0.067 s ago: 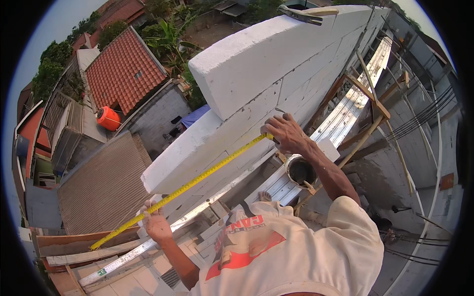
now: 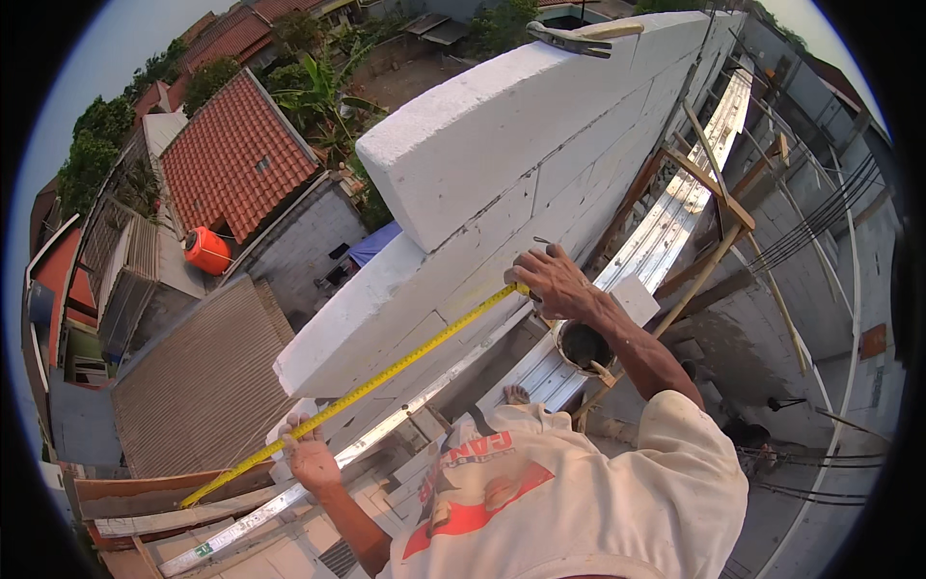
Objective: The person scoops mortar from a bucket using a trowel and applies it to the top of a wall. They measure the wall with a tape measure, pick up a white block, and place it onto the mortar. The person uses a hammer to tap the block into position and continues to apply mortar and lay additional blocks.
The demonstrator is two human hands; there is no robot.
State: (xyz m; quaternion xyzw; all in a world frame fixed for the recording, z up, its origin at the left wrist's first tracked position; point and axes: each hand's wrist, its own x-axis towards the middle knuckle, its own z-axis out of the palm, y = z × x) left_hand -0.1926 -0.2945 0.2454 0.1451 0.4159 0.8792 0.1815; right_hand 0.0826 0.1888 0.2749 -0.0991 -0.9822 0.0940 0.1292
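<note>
Stretched taut from just off centre towards 3 o'clock, down to 8 o'clock: yellow tape measure (image 2: 386, 374), slanting across the view in front of the white block wall (image 2: 482, 212). At the upper end, right hand (image 2: 559, 283), grip curled closed around the end of the tape, with a thin dark rod, kind unclear, poking out above the knuckles. At 7 o'clock, left hand (image 2: 313, 458), grip loosely closed on the blade, with fingertips showing beyond the upper edge. Past there, by the free end, wooden boards (image 2: 116, 487). Below the tape, roughly parallel, a long pale metal bar (image 2: 241, 526). At 4 o'clock, beneath the right forearm, a bucket (image 2: 563, 359); towards 2 o'clock, silvery ribbed planks (image 2: 656, 232). Atop the wall at 1 o'clock, a wooden-handled hammer (image 2: 579, 39). Farther out, a red tiled roof (image 2: 236, 154) at 10 o'clock, an orange tank (image 2: 206, 250) at 9, a brown corrugated roof (image 2: 198, 376) at 8.
</note>
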